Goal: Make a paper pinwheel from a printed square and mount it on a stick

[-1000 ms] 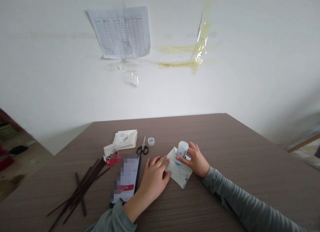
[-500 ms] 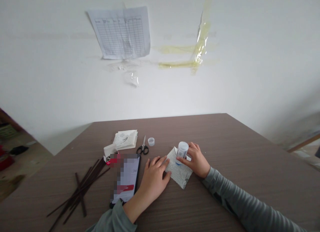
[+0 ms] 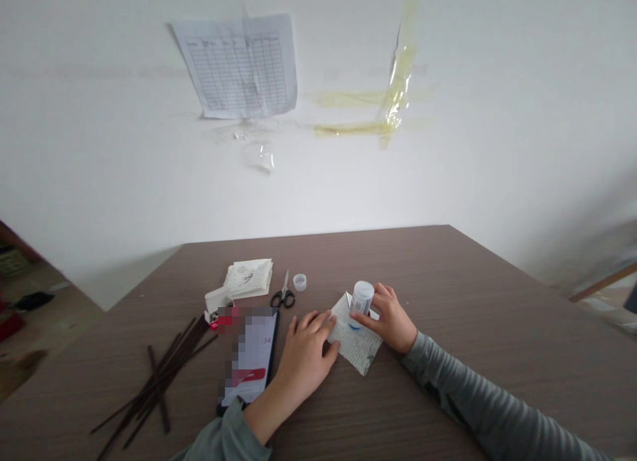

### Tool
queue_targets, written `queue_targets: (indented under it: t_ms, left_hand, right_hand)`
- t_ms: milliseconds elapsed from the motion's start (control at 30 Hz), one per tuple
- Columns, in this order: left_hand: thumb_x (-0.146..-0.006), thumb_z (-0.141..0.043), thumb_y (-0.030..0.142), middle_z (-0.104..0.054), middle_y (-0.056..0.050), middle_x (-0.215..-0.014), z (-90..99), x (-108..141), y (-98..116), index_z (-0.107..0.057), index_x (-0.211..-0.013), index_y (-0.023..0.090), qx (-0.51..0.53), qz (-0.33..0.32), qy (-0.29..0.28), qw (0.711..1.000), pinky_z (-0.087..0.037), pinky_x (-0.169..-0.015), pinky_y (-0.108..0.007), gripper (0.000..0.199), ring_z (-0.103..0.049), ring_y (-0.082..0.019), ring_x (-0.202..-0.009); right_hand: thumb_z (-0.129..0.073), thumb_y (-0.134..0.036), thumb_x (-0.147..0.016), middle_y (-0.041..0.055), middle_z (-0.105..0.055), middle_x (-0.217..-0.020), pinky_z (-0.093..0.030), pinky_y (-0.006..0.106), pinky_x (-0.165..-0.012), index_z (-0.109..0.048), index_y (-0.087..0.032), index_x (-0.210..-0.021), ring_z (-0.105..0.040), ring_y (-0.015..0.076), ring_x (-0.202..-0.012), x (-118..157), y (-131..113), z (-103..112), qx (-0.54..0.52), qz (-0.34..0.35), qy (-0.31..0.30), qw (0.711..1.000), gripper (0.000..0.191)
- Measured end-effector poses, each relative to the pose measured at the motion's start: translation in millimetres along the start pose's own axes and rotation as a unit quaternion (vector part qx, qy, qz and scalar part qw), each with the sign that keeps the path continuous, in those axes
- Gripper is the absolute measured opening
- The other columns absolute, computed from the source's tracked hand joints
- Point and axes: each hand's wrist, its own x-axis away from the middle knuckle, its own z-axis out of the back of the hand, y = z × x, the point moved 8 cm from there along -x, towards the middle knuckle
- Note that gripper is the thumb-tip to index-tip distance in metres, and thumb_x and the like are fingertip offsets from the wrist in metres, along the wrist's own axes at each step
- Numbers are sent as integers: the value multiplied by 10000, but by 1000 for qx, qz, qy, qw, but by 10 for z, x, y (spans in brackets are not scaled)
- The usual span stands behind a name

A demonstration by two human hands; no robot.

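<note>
hands: apart, close together | right hand (image 3: pixel 393 320): fingers curled around white-capped bottle (image 3: pixel 361 298), slightly tilted on folded printed paper (image 3: pixel 357 338) | left hand (image 3: pixel 303 355): lies open, pressing paper's edge against bench (image 3: pixel 472 282) | tip: even pressure keeps paper flat

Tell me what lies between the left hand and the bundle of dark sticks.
In the head view, a smartphone lies flat between the left hand and the dark sticks, its screen partly pixelated.
</note>
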Motion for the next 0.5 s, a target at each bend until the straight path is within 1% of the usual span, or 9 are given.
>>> queue_targets:
  t_ms: [133,200,300,367,433,500]
  left_hand:
    - [-1202,-724,207,-752,-122,-1917,16,7,0,-850,-1753,284,8,8,-7,1000,-434,-1586,-797,570,-665,-448,-1826]
    - [-1200,-726,218,-753,-118,-1917,22,7,-3,-854,-1749,293,10,9,-8,1000,-433,-1588,-793,568,-664,-451,-1826]
    - [-1190,-750,222,-769,-113,-1903,34,4,-10,-868,-1729,320,11,7,-1,1000,-452,-1582,-786,561,-678,-453,-1812]
    - [-1182,-772,215,-783,-121,-1888,43,3,-8,-878,-1712,318,13,4,5,1000,-472,-1567,-797,551,-699,-457,-1792]
    - [-1186,-767,198,-790,-131,-1878,53,4,-2,-877,-1709,291,13,3,9,1000,-479,-1560,-807,542,-710,-453,-1782]
    - [-1187,-763,186,-792,-130,-1877,56,5,-2,-874,-1709,283,12,5,9,1000,-479,-1564,-795,542,-712,-442,-1785]
  right_hand:
    - [-984,-583,-1071,107,-865,-1035,-671,684,-1199,-863,-298,-862,-828,415,-1125,-4,35,5,-23,-4,-7,1000,373]
    - [-974,-615,-1073,116,-886,-1039,-675,696,-1190,-899,-307,-891,-835,431,-1133,-9,60,52,-31,-9,8,999,365]
    - [-982,-639,-1064,141,-952,-1171,-679,718,-1207,-991,-331,-1046,-855,472,-1204,-12,116,191,-45,-19,58,997,308]
    - [-1003,-625,-1048,145,-973,-1280,-677,725,-1237,-1031,-345,-1179,-867,487,-1241,-12,155,277,-52,-23,83,995,310]
    - [-1023,-578,-1029,140,-971,-1333,-683,704,-1249,-1035,-353,-1342,-878,481,-1244,-9,186,336,-47,-25,99,994,385]
    - [-1011,-508,-1026,136,-964,-1334,-690,668,-1245,-1006,-357,-1487,-884,461,-1241,-1,201,372,-28,-21,117,993,485]
